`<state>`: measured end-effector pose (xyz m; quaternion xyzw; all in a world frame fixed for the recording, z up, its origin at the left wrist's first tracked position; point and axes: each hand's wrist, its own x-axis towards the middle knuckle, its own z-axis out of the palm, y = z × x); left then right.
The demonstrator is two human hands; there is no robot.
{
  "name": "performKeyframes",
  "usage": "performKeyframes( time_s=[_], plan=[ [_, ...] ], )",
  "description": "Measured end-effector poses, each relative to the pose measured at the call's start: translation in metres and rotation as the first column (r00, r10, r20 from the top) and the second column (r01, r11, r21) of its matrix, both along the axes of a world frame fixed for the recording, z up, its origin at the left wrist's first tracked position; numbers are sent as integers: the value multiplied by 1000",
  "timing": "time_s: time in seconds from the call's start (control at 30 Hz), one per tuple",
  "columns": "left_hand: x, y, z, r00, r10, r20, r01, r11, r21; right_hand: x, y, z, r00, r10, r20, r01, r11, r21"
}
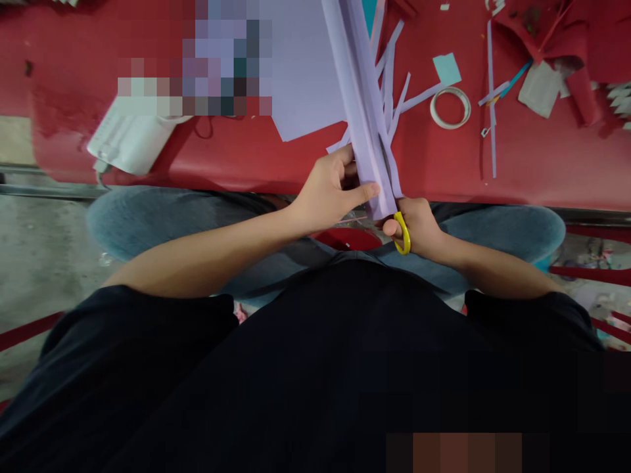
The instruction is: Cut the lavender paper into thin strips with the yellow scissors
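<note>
My left hand [329, 189] pinches the near end of a long folded lilac paper [362, 105] that runs from the table's front edge up to the top of the view. My right hand [419, 226] grips yellow-handled scissors [403, 234] just under the paper's near end; the blades are hidden behind the paper. Several thin lilac strips [394, 85] fan out to the right of the folded sheet.
The red table [246, 154] holds a flat lilac sheet [300, 85], a white tape roll [450, 107], a small teal square [446, 68], red paper scraps [566, 39] at the far right and a white device [131, 135] at the left. My knees in jeans sit below the edge.
</note>
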<state>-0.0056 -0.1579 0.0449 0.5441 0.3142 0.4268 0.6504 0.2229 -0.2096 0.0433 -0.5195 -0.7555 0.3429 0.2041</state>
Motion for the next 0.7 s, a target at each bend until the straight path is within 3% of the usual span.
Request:
performKeyframes(
  time_s=[0.27, 0.7],
  plan=[
    [0, -2, 4, 1000, -26, 17, 27, 999, -39, 1, 3, 5, 990, 67, 127, -69, 997, 16],
    [1, -4, 7, 999, -34, 25, 36, 995, -88, -4, 3, 9, 999, 30, 37, -30, 1000, -10]
  ],
)
